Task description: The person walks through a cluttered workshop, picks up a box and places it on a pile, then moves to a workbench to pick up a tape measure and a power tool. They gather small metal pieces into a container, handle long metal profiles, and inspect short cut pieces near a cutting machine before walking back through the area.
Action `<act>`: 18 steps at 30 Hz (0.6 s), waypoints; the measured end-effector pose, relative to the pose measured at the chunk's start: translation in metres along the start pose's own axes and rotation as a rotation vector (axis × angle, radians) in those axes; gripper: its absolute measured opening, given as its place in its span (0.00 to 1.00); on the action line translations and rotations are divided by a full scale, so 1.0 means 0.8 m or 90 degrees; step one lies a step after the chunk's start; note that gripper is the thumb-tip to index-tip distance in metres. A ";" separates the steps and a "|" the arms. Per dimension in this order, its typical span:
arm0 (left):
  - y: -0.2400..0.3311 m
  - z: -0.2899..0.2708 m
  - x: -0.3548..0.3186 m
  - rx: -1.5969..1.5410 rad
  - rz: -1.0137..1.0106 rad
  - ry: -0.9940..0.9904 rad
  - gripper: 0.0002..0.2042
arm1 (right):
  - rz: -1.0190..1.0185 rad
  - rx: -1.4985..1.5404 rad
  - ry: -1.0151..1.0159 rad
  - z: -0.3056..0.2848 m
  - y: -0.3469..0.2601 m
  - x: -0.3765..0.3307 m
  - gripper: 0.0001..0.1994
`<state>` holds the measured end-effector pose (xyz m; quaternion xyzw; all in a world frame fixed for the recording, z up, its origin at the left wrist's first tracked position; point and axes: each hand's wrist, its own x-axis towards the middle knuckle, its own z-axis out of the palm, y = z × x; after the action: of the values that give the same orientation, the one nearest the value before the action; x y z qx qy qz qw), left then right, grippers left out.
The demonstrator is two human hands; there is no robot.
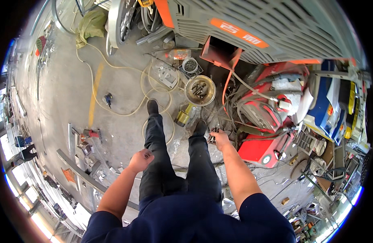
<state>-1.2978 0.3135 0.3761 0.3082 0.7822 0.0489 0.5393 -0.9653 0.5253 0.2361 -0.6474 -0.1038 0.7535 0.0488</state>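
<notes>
I stand on a concrete floor, dark trousers and black shoes below me. My right hand [221, 139] hangs beside my right thigh, its fingers closed around a small dark metal part [212, 138]. Curled loosely, my left hand [140, 159] hangs by my left thigh, and nothing shows in it. Just ahead of my feet sits a round metal bowl [199, 90] with several bolts in it. A brass-coloured cylinder [182, 117] lies beside the bowl, near my right shoe.
A red welding machine [264, 117] with tangled cables stands close on my right. A large grey machine with orange trim [255, 28] rises ahead. A pale yellow hose [113, 111] loops over the floor. Metal bars [82, 172] and small parts lie at my left.
</notes>
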 end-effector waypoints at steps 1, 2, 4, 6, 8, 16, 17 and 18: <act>0.002 -0.001 0.031 0.017 -0.017 -0.019 0.16 | -0.016 -0.025 0.015 0.006 -0.011 0.032 0.12; 0.006 -0.003 0.062 0.034 -0.037 -0.039 0.16 | -0.029 -0.051 0.030 0.012 -0.019 0.065 0.11; -0.003 0.002 0.139 0.100 0.004 -0.027 0.17 | -0.111 -0.151 0.071 0.018 -0.024 0.144 0.10; -0.031 0.020 0.186 0.190 0.105 0.025 0.18 | -0.106 -0.293 0.141 0.037 -0.044 0.202 0.11; -0.016 0.012 0.212 0.279 0.135 -0.009 0.18 | -0.119 -0.381 0.193 0.037 -0.040 0.282 0.13; -0.043 -0.049 0.277 0.294 0.213 -0.037 0.13 | -0.175 -0.674 0.383 0.041 -0.022 0.531 0.16; -0.044 -0.050 0.274 0.290 0.208 -0.034 0.13 | -0.233 -0.768 0.442 0.070 -0.033 0.530 0.18; -0.045 -0.052 0.274 0.283 0.208 -0.031 0.13 | -0.294 -0.716 0.463 0.091 -0.050 0.523 0.22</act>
<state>-1.4000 0.4124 0.2000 0.5420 0.7005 -0.0449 0.4621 -1.1051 0.6449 -0.1491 -0.7464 -0.5890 0.2922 -0.1028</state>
